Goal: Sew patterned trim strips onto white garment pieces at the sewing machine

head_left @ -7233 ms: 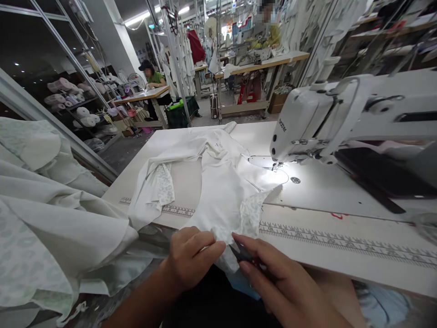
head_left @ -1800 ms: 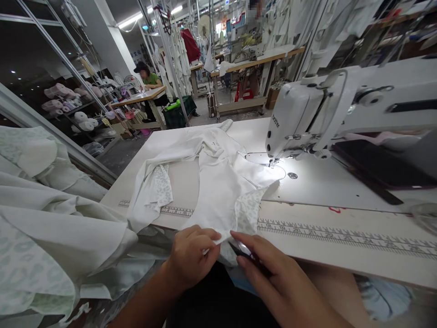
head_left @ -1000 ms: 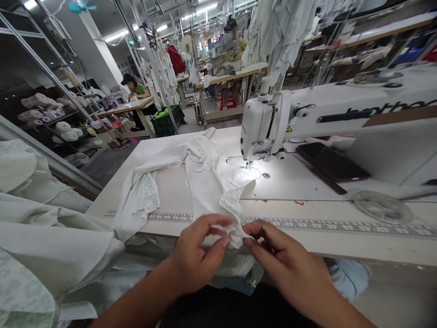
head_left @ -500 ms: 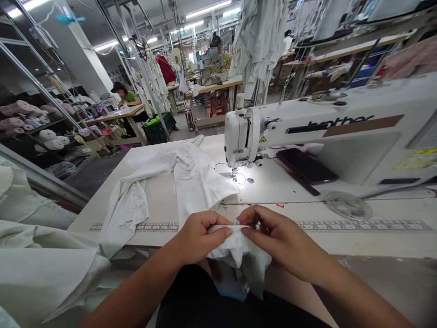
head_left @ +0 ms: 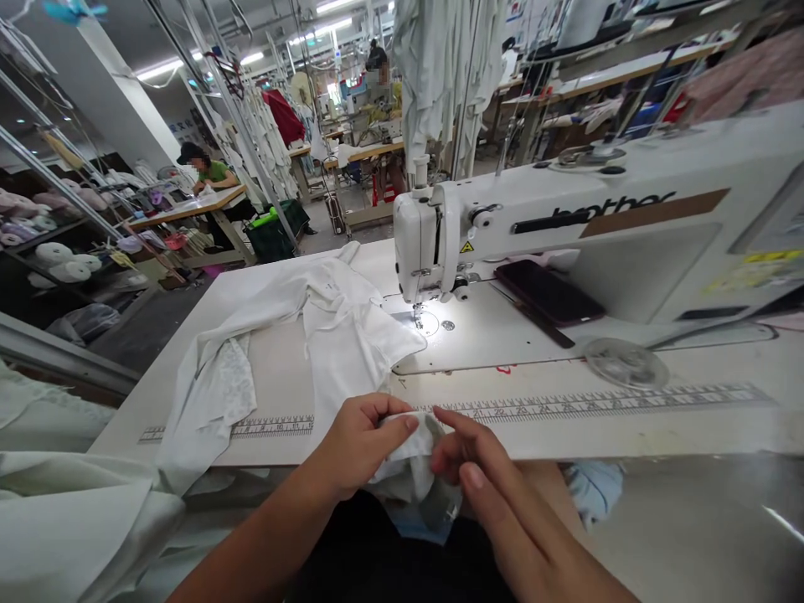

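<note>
White garment (head_left: pixel 342 347) is lying across the worktop (head_left: pixel 628 435), its near edge resting in my left hand (head_left: pixel 352 444)

On my feed, the left fingers are grasping the garment's edge, thumb on top and index finger curling behind. That edge is sitting at the front of the worktop, and loose cloth is drooping below it toward a dark-clothed lap (head_left: pixel 358 553). My right hand (head_left: pixel 496 486) is standing just beside, its fingers released: the thumb is spreading away from the index finger, which is pointing at the pinched cloth. Whether that fingertip is touching it, I am not managing to tell.

Farther in, the garment is stretching leftward, a grey-spotted flap (head_left: pixel 235 381) draping near the worktop's front. Its right corner is resting just beside the lit needle (head_left: pixel 418 314) of the sewing machine (head_left: pixel 641 268). Beneath the machine's arm I am seeing a phone (head_left: pixel 546 291) lying beside a dark strip (head_left: pixel 537 318), with a clear disc (head_left: pixel 626 364) resting nearer. A printed ruler (head_left: pixel 584 406) is running along the front, passing under the garment.

On the left, more pale cloth (head_left: pixel 75 528) is bunching; on the right, something blue (head_left: pixel 594 490) is showing below the worktop. Beyond, a person in green (head_left: pixel 217 174) is sitting at a table (head_left: pixel 188 205), and white clothes (head_left: pixel 440 84) are hanging behind the machine.
</note>
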A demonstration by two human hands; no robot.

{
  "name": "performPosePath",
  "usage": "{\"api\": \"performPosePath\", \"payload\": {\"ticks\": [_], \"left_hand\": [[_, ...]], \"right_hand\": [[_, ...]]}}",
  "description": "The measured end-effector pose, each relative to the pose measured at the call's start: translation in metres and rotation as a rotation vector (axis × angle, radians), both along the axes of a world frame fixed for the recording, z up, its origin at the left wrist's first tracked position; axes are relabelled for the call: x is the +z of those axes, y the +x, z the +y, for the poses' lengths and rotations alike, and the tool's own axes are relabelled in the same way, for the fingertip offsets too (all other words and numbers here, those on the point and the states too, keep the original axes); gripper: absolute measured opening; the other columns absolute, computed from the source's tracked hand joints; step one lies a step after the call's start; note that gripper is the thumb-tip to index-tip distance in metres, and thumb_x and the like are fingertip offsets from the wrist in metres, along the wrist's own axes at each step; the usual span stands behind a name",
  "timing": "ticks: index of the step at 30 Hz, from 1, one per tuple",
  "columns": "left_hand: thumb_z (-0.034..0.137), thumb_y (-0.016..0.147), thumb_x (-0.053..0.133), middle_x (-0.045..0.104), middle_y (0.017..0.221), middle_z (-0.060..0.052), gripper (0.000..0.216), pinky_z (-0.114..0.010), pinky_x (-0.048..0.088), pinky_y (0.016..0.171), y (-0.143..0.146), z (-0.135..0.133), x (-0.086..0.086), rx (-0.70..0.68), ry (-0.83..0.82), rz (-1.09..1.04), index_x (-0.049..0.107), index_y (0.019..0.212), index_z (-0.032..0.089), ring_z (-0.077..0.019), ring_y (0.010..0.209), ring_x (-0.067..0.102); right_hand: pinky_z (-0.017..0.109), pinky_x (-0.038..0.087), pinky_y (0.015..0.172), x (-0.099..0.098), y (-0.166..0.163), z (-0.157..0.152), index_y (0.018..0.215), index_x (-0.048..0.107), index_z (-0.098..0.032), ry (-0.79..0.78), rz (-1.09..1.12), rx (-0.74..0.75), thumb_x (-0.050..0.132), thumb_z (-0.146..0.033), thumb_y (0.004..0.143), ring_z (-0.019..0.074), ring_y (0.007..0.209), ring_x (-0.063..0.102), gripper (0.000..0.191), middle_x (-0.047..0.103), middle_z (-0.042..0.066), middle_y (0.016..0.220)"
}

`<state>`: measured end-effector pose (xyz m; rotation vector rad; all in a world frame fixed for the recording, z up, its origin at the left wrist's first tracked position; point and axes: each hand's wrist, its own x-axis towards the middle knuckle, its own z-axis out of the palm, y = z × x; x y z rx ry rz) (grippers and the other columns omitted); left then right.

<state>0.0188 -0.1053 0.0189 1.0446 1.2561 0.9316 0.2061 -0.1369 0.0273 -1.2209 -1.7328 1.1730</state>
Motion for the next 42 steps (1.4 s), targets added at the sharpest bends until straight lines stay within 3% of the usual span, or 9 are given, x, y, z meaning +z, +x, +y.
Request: {"api": "performPosePath", "payload": {"ticks": [2,5,8,12,42], "left_hand": [[0.040,0.077,0.071,0.060,0.067,-0.001,0.027,-0.022,0.039,0.057,0.000,0.000,-0.001,-0.014,0.015,0.009,0.067,0.081,0.013,-0.0103,0.060,0.051],[0.038,0.079,0.068,0.064,0.072,-0.002,0.025,-0.023,0.042,0.061,0.000,-0.002,-0.002,-0.033,0.030,0.035,0.069,0.083,0.013,-0.0118,0.064,0.055],[0.036,0.081,0.066,0.064,0.074,-0.002,0.023,-0.022,0.043,0.061,0.000,-0.004,-0.002,-0.045,0.042,0.066,0.070,0.085,0.014,-0.0116,0.065,0.055],[0.034,0.081,0.066,0.064,0.075,-0.002,0.021,-0.022,0.043,0.062,0.000,-0.005,-0.003,-0.034,0.070,0.092,0.070,0.084,0.013,-0.0117,0.067,0.054],[0.030,0.080,0.066,0.066,0.074,-0.002,0.017,-0.021,0.044,0.063,0.001,-0.005,-0.007,0.003,0.089,0.110,0.071,0.084,0.014,-0.0120,0.068,0.056]], "right_hand": [[0.036,0.051,0.090,-0.002,-0.005,0.001,0.131,0.045,-0.028,0.011,-0.023,-0.006,0.030,-0.043,0.100,0.0193,0.101,0.062,0.038,0.063,0.007,0.110],[0.037,0.055,0.083,-0.008,-0.009,0.011,0.123,0.047,-0.023,0.102,-0.119,0.036,0.036,-0.040,0.098,0.0213,0.099,0.065,0.032,0.065,0.011,0.110],[0.036,0.057,0.074,-0.015,-0.009,0.018,0.119,0.047,-0.022,0.164,-0.222,0.027,0.039,-0.037,0.097,0.0216,0.090,0.067,0.028,0.068,0.010,0.103],[0.039,0.056,0.075,-0.023,-0.010,0.019,0.119,0.047,-0.022,0.193,-0.271,0.006,0.038,-0.036,0.097,0.0228,0.091,0.067,0.028,0.067,0.009,0.105],[0.034,0.052,0.072,-0.018,-0.009,0.023,0.114,0.049,-0.026,0.082,-0.223,0.085,0.038,-0.036,0.097,0.0197,0.088,0.066,0.022,0.067,0.004,0.100]]}}
